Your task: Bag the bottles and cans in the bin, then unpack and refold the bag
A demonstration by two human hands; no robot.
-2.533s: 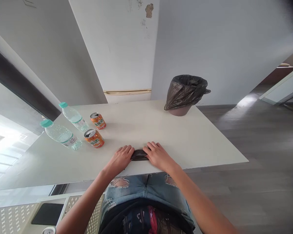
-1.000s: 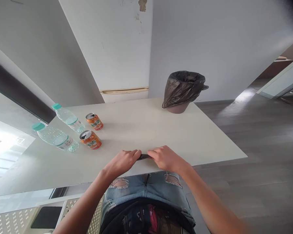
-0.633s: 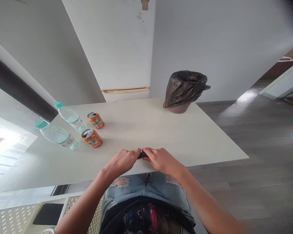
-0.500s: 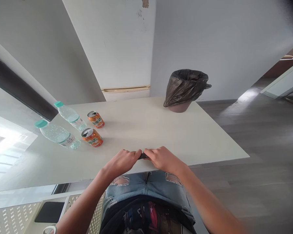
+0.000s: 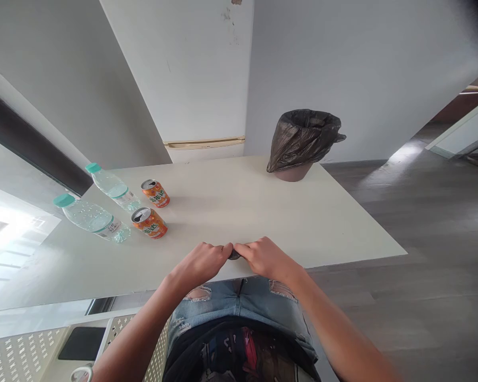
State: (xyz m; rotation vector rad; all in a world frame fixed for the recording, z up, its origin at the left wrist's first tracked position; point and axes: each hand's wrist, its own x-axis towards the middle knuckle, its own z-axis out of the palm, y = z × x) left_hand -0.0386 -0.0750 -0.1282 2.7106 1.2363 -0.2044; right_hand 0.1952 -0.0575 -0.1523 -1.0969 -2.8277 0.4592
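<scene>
Jeans (image 5: 223,297) with two ripped patches lie on the near side of the one dark bundle (image 5: 233,255), under a dark printed shirt (image 5: 239,350) cut off below. Near and left of the bundle are one flat black rectangle (image 5: 82,343) and one pale ring-shaped object (image 5: 82,373), cropped and hard to make out. The bundle is at the near edge of a white counter (image 5: 287,223). Left hand (image 5: 204,261) and right hand (image 5: 266,257) each have a closed grip around one end; only a sliver shows between the thumbs, and the curled fingers are mostly hidden. Beyond and left of the bundle stand two orange cans, a nearer can (image 5: 149,223) and a farther can (image 5: 155,193), beside two green-capped bottles, a nearer bottle (image 5: 93,223) and a farther bottle (image 5: 113,188). Beyond and right of the bundle, one bin (image 5: 290,174) is largely covered by one black bag (image 5: 302,140), its bottom unseen inside.
</scene>
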